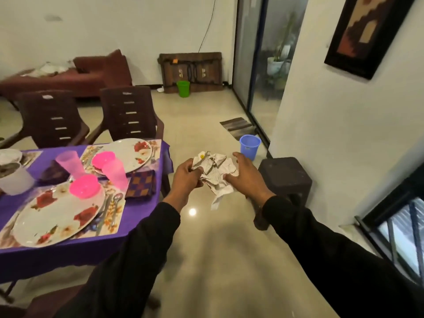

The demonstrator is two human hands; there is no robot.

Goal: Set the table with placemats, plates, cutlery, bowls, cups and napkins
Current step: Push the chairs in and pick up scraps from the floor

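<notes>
To the right of the table, over the floor, my left hand (186, 177) grips a crumpled wad of printed paper (215, 174). My right hand (246, 177) touches its right side with spread fingers. The table (142, 216) at the left has a purple cloth. On it lie floral placemats with two flowered plates (57, 216) (135, 154), pink bowls (85, 186) (103, 159), pink cups (115, 174) (68, 162), cutlery (110, 206) and a patterned napkin (141, 183).
Two dark chairs (128, 113) stand behind the table. A dark stool (284, 177) sits beside my right hand, with a blue bucket (249, 146) beyond it. A green bucket (183, 88) and a folded table lean at the far wall. White cup (16, 180) at the table's left.
</notes>
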